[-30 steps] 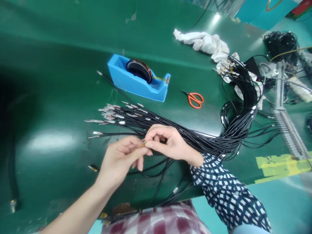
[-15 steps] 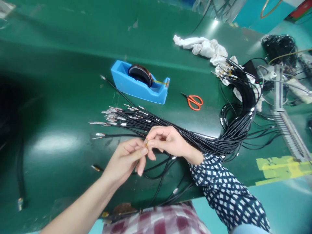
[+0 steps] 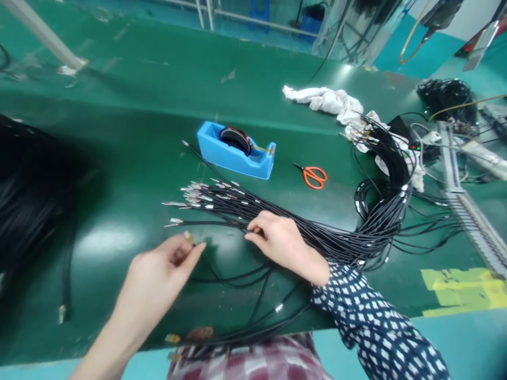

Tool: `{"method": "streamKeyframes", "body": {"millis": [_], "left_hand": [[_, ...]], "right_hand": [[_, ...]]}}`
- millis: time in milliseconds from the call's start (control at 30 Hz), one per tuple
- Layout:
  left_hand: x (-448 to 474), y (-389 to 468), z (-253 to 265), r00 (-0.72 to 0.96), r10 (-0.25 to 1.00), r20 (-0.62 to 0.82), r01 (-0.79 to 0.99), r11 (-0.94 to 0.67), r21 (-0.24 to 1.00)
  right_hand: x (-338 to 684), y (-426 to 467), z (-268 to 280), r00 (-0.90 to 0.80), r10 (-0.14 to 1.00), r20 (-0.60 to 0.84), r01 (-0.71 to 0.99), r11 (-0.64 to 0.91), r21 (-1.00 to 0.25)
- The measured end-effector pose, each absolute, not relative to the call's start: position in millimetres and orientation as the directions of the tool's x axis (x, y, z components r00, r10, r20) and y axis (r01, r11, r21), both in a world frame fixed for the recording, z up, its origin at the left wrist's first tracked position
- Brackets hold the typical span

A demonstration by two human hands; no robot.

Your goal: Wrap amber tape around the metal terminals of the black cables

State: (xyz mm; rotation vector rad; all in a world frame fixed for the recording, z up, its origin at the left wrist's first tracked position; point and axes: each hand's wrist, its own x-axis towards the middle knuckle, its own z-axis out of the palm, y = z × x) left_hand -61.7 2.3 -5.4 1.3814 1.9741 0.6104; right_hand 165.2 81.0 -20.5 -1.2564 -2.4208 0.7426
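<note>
My left hand [image 3: 162,269] is closed in a pinch over the green table. From its fingertips sticks a small cable end [image 3: 188,237] with yellowish tape round it; most of its cable is hidden by the hand. My right hand [image 3: 275,237] lies at the near side of a bundle of black cables [image 3: 317,227], its thumb and fingers closed on a black cable at the bundle's edge. Silvery, partly wrapped tips [image 3: 196,195] of the bundle point left. Below the hands, several loose black cables [image 3: 245,282] curve over the table.
Behind the bundle stand a blue tape dispenser [image 3: 237,161] with amber tape and orange-handled scissors [image 3: 315,177]. White cloth [image 3: 332,101] lies farther back. A grey metal rail [image 3: 471,221] is at right, beside yellow tape [image 3: 463,287]. A dark cable mass [image 3: 31,195] sits at left.
My hands have moved apart: the left went left with the taped cable end, and the right now rests on the cable bundle. The view has tilted up, showing more of the background.
</note>
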Motion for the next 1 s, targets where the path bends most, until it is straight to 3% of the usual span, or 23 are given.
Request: {"method": "streamKeyframes", "body": {"millis": [67,100,133,200,267,333,400,467,533,600,667,833,900,1000], "left_hand": [[-70.6,-8.9,-14.8,-0.261,0.949,-0.175,0.891,0.307,0.334],[-72.5,-13.6,-20.4,-0.223,0.967,-0.126,0.945,0.247,0.217],[-72.8,-17.7,-25.6,-0.138,0.987,-0.077,0.971,0.15,0.184],[-70.2,-23.5,-32.7,0.076,0.997,-0.03,0.968,-0.067,0.242],[-66.6,-25.9,-33.5,0.201,0.969,-0.141,0.926,-0.141,0.349],[-64.5,-23.9,-29.5,0.224,0.921,-0.318,0.875,-0.046,0.482],[-63.9,-17.3,-23.8,0.162,0.911,-0.38,0.744,0.141,0.653],[-63.1,-7.5,-17.5,0.041,0.939,-0.341,0.458,0.286,0.842],[-60.3,2.0,-9.8,-0.044,0.947,-0.317,0.088,0.32,0.943],[-55.2,8.2,-0.5,-0.064,0.954,-0.292,-0.21,0.273,0.939],[-48.2,10.7,7.8,-0.076,0.963,-0.257,-0.338,0.218,0.916],[-28.8,11.5,8.2,0.117,0.941,-0.318,-0.24,0.337,0.91],[-21.8,12.0,3.0,0.175,0.913,-0.368,-0.184,0.398,0.899],[-12.8,12.9,-2.5,0.235,0.874,-0.425,-0.132,0.461,0.877]], "right_hand": [[162.8,76.7,-23.0,-0.586,0.81,0.025,0.727,0.539,-0.425],[160.9,76.2,-24.9,-0.579,0.815,0.025,0.753,0.546,-0.367],[158.8,76.7,-26.6,-0.566,0.824,0.022,0.775,0.541,-0.327],[155.8,80.4,-28.2,-0.536,0.844,0.001,0.801,0.509,-0.315],[156.2,85.0,-25.4,-0.509,0.861,-0.012,0.792,0.463,-0.398],[160.6,86.9,-17.5,-0.496,0.868,-0.027,0.735,0.403,-0.546],[167.3,84.0,-5.9,-0.516,0.854,-0.071,0.644,0.332,-0.689],[173.2,76.0,6.1,-0.58,0.803,-0.136,0.564,0.276,-0.778],[176.2,65.0,14.9,-0.649,0.736,-0.194,0.531,0.254,-0.809],[176.6,54.1,18.4,-0.694,0.678,-0.242,0.542,0.271,-0.796],[176.3,46.6,17.5,-0.724,0.632,-0.278,0.563,0.307,-0.768],[181.0,52.0,17.3,-0.845,0.364,-0.391,0.496,0.263,-0.827],[182.5,61.2,22.2,-0.814,0.443,-0.377,0.489,0.171,-0.855],[180.0,76.4,28.0,-0.658,0.694,-0.293,0.433,0.03,-0.901]]}}
